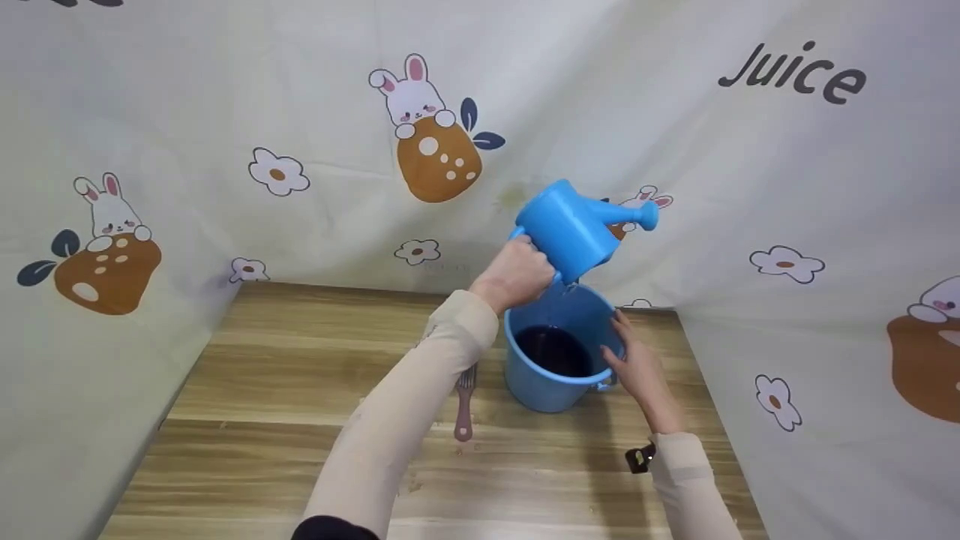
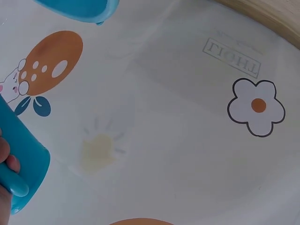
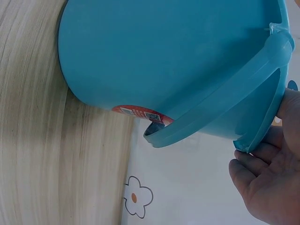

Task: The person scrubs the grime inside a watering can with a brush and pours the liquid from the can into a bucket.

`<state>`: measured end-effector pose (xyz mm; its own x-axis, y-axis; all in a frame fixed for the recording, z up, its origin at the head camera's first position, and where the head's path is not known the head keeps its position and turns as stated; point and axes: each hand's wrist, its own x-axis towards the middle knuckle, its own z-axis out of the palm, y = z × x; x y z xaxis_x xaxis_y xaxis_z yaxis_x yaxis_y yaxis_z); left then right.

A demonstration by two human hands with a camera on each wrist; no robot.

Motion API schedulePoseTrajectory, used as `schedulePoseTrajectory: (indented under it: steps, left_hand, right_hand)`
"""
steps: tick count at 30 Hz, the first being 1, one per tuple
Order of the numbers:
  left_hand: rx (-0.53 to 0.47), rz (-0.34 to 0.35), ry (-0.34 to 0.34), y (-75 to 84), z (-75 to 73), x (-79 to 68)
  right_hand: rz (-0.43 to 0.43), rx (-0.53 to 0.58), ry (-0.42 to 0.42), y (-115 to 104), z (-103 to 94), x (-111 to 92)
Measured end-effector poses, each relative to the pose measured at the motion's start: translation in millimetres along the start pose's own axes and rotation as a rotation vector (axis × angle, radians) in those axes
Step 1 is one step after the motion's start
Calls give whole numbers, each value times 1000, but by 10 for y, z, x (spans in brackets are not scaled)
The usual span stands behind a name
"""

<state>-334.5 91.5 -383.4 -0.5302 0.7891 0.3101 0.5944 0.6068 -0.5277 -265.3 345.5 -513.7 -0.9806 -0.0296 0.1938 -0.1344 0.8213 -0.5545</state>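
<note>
My left hand (image 1: 517,274) grips the handle of a blue watering can (image 1: 570,232), tipped over a light blue bucket (image 1: 547,394). A thin stream falls from the can's top edge into the bucket, where dark liquid (image 1: 553,351) lies at the bottom. On the right side of the bucket, my right hand (image 1: 637,367) holds the rim between thumb and fingers. The bucket's handle (image 3: 211,105) hangs down its outside in the right wrist view. Only part of the can (image 2: 33,157) and some fingers show in the left wrist view.
A pink-handled tool with dark tines (image 1: 463,420) lies on the wooden table (image 1: 300,352) left of the bucket, partly under my left sleeve. Printed cloth (image 1: 322,90) stands close behind and along both sides. Small droplets or crumbs dot the tabletop.
</note>
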Motion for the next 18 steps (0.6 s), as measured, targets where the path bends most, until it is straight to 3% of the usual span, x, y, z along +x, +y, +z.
schedulePoseTrajectory:
  steps: [18]
  left_hand:
    - [78, 4, -19, 68, -27, 30]
  right_hand:
    - [2, -1, -1, 5, 4, 3]
